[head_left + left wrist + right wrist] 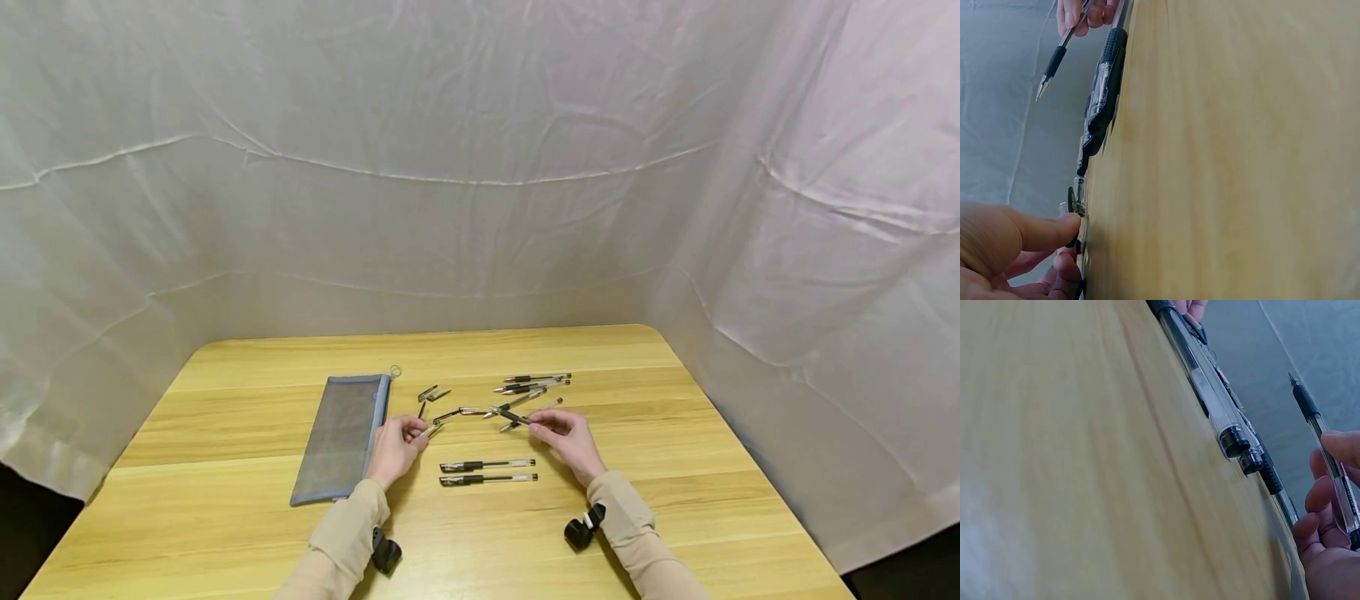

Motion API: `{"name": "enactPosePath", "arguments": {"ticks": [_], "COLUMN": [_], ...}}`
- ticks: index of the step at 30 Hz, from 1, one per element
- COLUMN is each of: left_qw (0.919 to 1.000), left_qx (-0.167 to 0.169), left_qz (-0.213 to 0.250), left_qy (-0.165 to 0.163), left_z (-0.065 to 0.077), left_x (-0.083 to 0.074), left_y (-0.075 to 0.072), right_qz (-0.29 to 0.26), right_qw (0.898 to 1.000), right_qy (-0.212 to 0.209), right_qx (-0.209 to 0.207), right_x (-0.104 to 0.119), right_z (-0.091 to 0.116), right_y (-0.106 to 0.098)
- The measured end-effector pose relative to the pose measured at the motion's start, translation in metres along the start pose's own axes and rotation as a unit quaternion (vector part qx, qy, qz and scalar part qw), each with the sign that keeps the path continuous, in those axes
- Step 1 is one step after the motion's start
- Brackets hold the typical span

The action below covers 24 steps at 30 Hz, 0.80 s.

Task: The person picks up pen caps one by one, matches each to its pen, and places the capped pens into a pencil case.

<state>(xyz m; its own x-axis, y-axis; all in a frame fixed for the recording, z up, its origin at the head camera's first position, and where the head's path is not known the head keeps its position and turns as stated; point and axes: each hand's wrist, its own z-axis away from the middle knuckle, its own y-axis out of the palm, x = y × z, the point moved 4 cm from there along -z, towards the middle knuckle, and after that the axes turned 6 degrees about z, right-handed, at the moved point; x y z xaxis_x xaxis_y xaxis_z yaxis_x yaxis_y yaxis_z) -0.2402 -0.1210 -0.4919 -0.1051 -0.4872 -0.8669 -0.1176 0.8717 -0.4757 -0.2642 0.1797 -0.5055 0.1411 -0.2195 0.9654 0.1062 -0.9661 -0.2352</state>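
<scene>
My right hand (570, 442) holds a clear-barrelled pen (512, 415) with a black grip between thumb and fingers. The pen has no cap, and its bare tip points left and away, raised above the table. On the left, my left hand (399, 448) pinches a pen cap (1072, 200) with a black clip low over the tabletop; the fingers partly hide it. Loose pen caps (472, 410) lie just beyond and between the hands. Two capped pens (487, 479) lie side by side nearer me, between the forearms.
Several uncapped pens (536, 378) lie at the back right, some crossing. A grey mesh zip pouch (337, 442) with blue edging lies left of my left hand. Pale curtains (465, 233) stand around the wooden table (675, 517).
</scene>
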Motion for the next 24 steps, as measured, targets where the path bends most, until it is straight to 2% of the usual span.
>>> {"name": "enactPosePath", "arguments": {"ticks": [9, 12, 18, 24], "left_qw": [0.9998, 0.9993, 0.9942, 0.9797], "left_qx": [-0.004, -0.006, -0.002, 0.01], "left_qz": [0.021, 0.036, 0.102, 0.194], "left_qy": [0.006, -0.001, -0.035, -0.05], "left_z": [0.0029, 0.0041, 0.0051, 0.0061], "left_x": [-0.0026, -0.0047, -0.0029, 0.0005], "left_y": [0.0012, 0.0017, 0.0045, 0.0082], "right_qz": [-0.012, -0.013, -0.004, 0.005], "right_qw": [1.0, 1.0, 1.0, 1.0], "right_qy": [-0.008, -0.006, 0.001, -0.007], "right_qx": [0.004, 0.005, 0.008, 0.015], "right_x": [0.0009, 0.0001, 0.0004, 0.0], "right_z": [0.0012, 0.0009, 0.001, 0.001], "right_y": [0.0009, 0.0012, 0.0019, 0.0032]}}
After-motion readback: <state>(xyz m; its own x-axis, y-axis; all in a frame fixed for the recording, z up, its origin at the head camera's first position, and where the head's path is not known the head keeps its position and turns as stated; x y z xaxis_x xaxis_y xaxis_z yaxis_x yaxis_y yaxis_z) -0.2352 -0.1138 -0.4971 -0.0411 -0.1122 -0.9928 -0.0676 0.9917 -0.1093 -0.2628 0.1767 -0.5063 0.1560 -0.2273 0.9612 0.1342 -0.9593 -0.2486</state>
